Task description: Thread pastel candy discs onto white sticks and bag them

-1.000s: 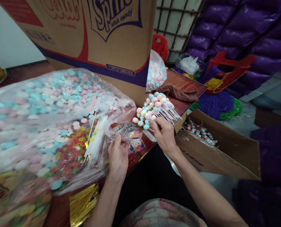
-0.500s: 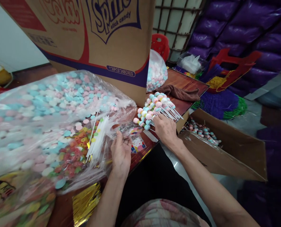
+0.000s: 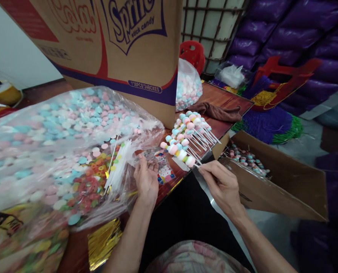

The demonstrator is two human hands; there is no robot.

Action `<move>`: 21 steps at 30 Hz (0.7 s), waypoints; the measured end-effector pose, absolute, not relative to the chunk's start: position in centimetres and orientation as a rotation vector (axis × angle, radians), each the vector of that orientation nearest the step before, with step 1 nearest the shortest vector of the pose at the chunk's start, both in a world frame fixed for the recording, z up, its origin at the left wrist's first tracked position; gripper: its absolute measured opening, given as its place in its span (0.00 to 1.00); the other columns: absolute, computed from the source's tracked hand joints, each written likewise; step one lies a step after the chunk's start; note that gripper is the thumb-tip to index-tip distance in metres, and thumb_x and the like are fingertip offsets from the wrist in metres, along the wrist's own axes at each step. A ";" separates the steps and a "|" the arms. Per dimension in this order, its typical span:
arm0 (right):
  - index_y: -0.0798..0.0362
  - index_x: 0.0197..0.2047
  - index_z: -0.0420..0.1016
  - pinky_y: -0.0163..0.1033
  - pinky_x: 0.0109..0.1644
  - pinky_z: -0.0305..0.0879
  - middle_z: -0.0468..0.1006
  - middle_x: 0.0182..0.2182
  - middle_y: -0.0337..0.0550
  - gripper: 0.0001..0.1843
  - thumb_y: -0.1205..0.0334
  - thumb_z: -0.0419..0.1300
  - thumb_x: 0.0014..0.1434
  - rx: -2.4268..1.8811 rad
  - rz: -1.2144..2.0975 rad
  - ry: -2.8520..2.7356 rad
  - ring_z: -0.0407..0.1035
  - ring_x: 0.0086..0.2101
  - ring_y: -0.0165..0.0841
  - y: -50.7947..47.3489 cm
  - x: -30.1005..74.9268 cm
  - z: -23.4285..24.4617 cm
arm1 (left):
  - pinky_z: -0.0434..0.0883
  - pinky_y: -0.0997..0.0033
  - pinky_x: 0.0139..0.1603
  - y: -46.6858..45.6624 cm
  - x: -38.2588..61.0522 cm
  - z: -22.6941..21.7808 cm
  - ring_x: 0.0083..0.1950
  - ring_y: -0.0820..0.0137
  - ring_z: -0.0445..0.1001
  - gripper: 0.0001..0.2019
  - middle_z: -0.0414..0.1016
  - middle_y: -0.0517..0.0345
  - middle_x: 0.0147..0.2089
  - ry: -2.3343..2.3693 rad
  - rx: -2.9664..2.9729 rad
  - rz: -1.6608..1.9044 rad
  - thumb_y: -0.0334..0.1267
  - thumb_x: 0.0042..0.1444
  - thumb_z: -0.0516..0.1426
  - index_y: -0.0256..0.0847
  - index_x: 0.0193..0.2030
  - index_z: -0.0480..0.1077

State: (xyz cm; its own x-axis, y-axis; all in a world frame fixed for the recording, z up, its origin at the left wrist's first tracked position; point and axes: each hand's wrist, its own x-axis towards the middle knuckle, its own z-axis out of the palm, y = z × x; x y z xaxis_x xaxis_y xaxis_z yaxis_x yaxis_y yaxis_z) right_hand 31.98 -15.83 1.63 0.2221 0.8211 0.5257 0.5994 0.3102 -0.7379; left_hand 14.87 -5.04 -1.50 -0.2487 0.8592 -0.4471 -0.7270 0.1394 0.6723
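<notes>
My right hand (image 3: 221, 184) pinches the white stick end of a marshmallow skewer (image 3: 181, 154), threaded with pink, white, blue, yellow and green pieces. This skewer points up and left, beside a pile of similar skewers (image 3: 193, 123) at the table edge. In my left hand (image 3: 146, 176), palm up with thumb and fingers curled, is the edge of a clear printed plastic bag (image 3: 150, 153). More printed bags (image 3: 166, 170) lie on the table just right of it. White sticks (image 3: 119, 163) and ring gummies (image 3: 90, 182) rest left of that hand.
A large clear bag of pastel marshmallows (image 3: 72, 113) spreads over the left. Behind it stands a tall carton (image 3: 114, 68). An open cardboard box (image 3: 285, 185) with skewers sits at right. Gold foil ties (image 3: 104, 242) lie in front; a brown cloth (image 3: 217, 112) lies at the back.
My right hand has moved from the skewer pile down and to the right, drawing one marshmallow skewer out by its stick. My left hand has stayed almost still.
</notes>
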 end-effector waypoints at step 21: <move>0.51 0.37 0.79 0.35 0.33 0.61 0.73 0.26 0.38 0.10 0.61 0.57 0.67 -1.569 0.740 -1.552 0.65 0.27 0.29 -17.1 34.1 1.6 | 0.64 0.77 0.32 -4.7 14.2 -3.4 0.28 0.77 0.63 0.20 0.64 0.66 0.26 1.311 0.851 1.612 0.53 0.54 0.63 0.40 0.28 0.65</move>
